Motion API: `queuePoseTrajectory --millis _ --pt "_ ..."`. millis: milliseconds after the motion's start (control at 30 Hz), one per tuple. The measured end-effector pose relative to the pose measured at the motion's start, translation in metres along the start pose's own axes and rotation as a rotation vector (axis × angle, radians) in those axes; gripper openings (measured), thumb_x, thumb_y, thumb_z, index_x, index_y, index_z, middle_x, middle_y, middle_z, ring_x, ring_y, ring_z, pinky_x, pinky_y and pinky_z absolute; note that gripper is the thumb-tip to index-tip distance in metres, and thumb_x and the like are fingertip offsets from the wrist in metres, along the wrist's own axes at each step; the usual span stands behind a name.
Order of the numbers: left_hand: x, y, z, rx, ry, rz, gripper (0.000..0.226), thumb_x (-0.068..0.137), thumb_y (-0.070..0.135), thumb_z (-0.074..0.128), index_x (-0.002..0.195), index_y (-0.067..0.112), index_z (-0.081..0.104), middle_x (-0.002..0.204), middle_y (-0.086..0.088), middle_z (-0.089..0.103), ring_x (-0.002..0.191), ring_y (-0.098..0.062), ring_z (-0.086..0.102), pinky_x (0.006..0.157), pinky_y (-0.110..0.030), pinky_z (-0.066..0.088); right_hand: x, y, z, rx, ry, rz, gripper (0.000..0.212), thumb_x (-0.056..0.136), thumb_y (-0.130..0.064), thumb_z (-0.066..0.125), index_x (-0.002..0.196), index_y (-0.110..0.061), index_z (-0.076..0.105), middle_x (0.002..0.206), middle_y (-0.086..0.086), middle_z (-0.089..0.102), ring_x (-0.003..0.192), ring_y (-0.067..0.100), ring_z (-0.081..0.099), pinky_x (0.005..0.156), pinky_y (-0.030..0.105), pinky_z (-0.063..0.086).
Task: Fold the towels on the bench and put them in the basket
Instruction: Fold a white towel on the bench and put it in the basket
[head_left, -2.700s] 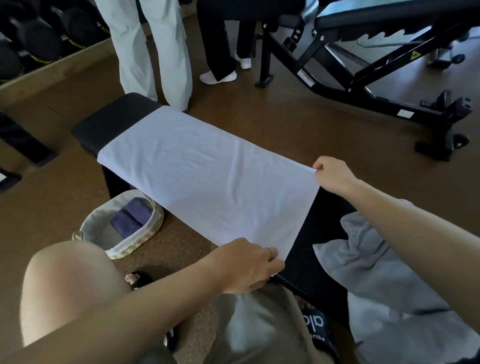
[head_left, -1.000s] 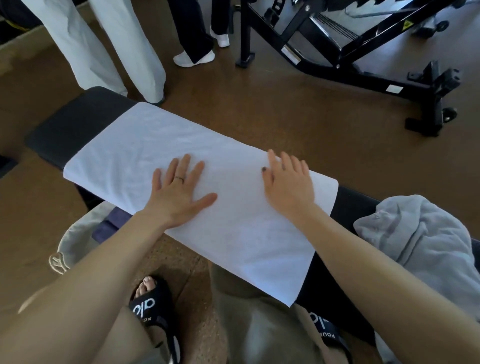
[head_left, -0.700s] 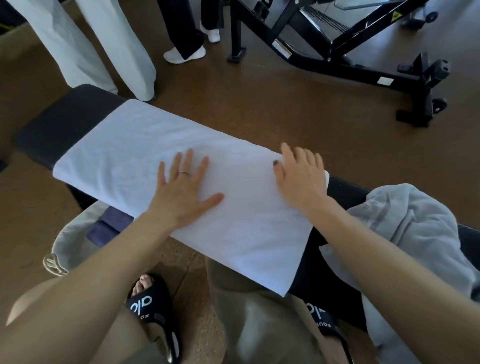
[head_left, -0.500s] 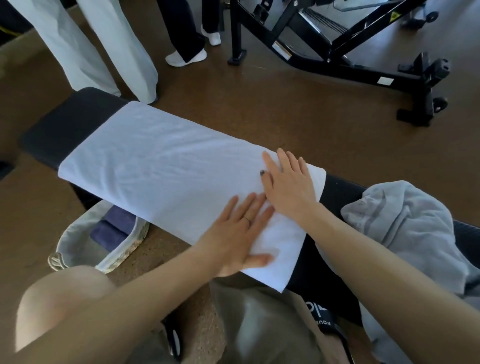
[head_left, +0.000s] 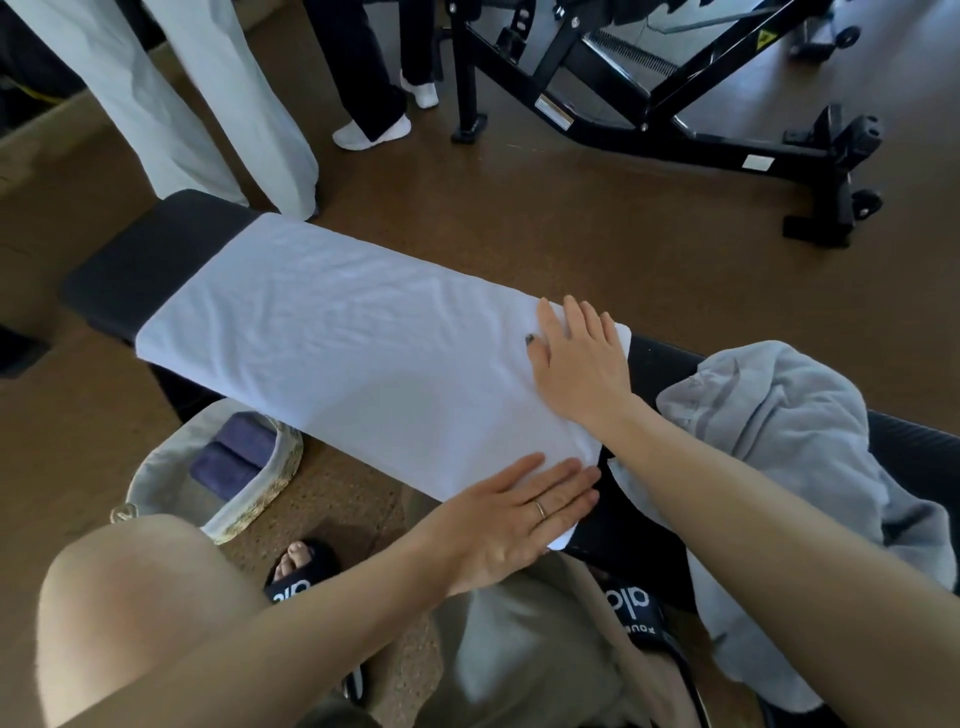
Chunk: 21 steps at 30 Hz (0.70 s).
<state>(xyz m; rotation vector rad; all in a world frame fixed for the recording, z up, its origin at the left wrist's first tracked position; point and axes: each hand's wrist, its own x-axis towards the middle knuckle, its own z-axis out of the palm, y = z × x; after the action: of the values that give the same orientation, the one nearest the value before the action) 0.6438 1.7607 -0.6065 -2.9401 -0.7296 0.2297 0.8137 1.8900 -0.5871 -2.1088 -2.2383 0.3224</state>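
A white towel lies spread flat along the black bench, its near edge hanging over the bench side. My right hand rests flat, fingers apart, on the towel's right end. My left hand lies flat on the towel's near right corner, palm down, holding nothing. A crumpled grey towel is heaped on the bench to the right. The woven basket with a pale liner stands on the floor below the bench at the left and holds two folded purple towels.
Two people stand beyond the bench, one in pale trousers, one in dark trousers and white shoes. A black weight bench frame fills the back right. My knee and sandalled feet are near the basket.
My left hand has slid right and toward me along the towel, from its middle to the near right corner. My right hand has stayed on the right end.
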Motion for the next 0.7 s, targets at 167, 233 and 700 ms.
queuePoseTrajectory --millis 167,233,700 --pt "-0.002 -0.017 -0.025 -0.172 -0.008 -0.099 0.070 0.109 0.054 0.020 0.164 0.017 -0.001 0.171 -0.003 -0.009 0.157 -0.020 -0.011 0.127 -0.042 -0.005 0.005 0.007 -0.006 0.019 0.075 0.075 0.063 0.107 -0.050 0.015 0.163 -0.020 0.014 0.168 0.016 0.019 0.155 0.034 0.014 0.126 0.051 0.009" --pt "-0.003 -0.027 -0.025 -0.189 -0.029 -0.221 0.070 0.107 0.059 0.012 0.163 0.020 -0.007 0.169 -0.001 -0.015 0.155 -0.018 -0.018 0.126 -0.043 -0.007 0.000 0.017 -0.002 0.014 0.049 0.108 0.063 0.107 -0.049 0.015 0.163 -0.020 0.015 0.167 0.015 0.023 0.155 0.033 0.017 0.126 0.051 0.011" --pt "0.007 -0.134 -0.023 -0.348 -0.139 -0.828 0.070 0.105 0.058 0.015 0.163 0.025 -0.005 0.170 0.001 -0.013 0.157 -0.018 -0.012 0.127 -0.046 -0.006 0.006 -0.026 0.006 0.048 0.063 -0.078 0.059 0.109 -0.043 0.017 0.163 -0.021 0.015 0.170 0.011 0.013 0.157 0.030 0.010 0.127 0.046 0.008"
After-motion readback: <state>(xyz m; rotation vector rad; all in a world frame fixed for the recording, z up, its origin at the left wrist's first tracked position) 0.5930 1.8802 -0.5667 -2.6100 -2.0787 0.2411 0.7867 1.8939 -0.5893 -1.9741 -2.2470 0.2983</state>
